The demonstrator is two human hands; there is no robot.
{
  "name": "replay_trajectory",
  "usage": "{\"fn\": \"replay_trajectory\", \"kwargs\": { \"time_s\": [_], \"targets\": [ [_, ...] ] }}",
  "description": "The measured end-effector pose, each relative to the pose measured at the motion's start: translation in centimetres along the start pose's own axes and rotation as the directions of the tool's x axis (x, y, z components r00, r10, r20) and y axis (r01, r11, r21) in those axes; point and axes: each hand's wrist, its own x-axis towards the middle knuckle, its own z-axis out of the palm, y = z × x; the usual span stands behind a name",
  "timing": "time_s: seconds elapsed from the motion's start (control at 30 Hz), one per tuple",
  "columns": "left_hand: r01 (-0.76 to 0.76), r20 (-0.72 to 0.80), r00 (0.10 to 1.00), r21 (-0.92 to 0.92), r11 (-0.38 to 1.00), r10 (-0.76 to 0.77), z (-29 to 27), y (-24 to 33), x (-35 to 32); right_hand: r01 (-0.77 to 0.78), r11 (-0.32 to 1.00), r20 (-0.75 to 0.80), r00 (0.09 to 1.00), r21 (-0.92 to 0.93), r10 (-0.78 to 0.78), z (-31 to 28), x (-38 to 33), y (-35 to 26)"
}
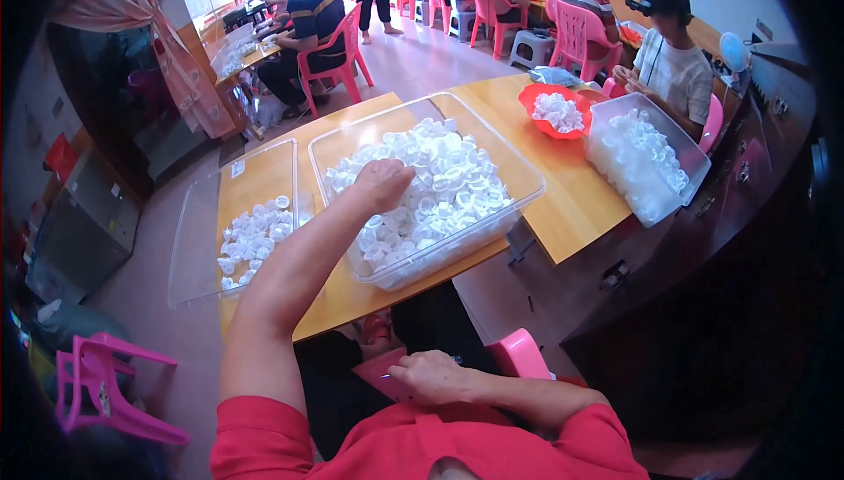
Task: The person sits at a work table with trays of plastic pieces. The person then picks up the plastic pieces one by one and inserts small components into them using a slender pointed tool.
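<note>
My left hand (385,185) reaches out over a clear plastic bin (440,267) heaped with small white translucent plastic pieces (448,168), cap-like and ring-shaped. Its fingers are curled closed against the heap, and what they hold, if anything, is hidden. Down at my lap, my right hand (432,378) is closed, with a small pale tip showing at its fingers; I cannot make out the thing itself. To the left of the bin, a clear plastic lid or shallow tray (195,247) carries a looser pile of similar white pieces (255,238).
On the right of the wooden table (563,225) are a red bowl (529,100) and a tilted translucent tub (629,194), both with white pieces. A co-worker (677,67) sits beyond them. A pink stool (97,383) stands at lower left, and a pink chair part (519,352) beside my lap.
</note>
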Motion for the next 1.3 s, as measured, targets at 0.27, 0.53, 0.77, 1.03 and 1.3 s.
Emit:
{"fn": "replay_trajectory", "kwargs": {
  "time_s": [0.27, 0.53, 0.77, 1.03, 1.3],
  "targets": [
    [0.007, -0.167, 0.983, -0.393, 0.92, -0.078, -2.6, 0.6, -4.5, -0.031, 0.999, 0.041, 0.999, 0.012, 0.031, 1.0, -0.2, -0.6],
    [-0.198, -0.158, 0.889, -0.979, -0.051, -0.43, -7.2, 6.9, -19.4, 0.053, 0.912, -0.3, 0.951, 0.406, 0.079, 1.2, 0.7, -1.1],
    [-0.227, 0.045, 0.814, -0.893, -0.388, -0.578, -2.4, 10.5, -29.3, 0.041, 0.595, -0.34, 0.851, 0.803, 0.4, -2.6, 2.3, -4.0],
    [-0.189, 0.069, 0.748, -0.931, -0.311, -0.66, 0.7, 14.0, -31.5, 0.132, 0.735, -0.399, 0.895, 0.666, 0.2, -3.1, 3.8, -7.3],
    [-0.042, 0.145, 0.705, -0.968, -0.245, -0.694, 4.9, 16.2, -35.8, -0.077, 0.76, -0.301, 0.888, 0.646, 0.347, 3.3, 4.1, -6.7]
  ]
}}
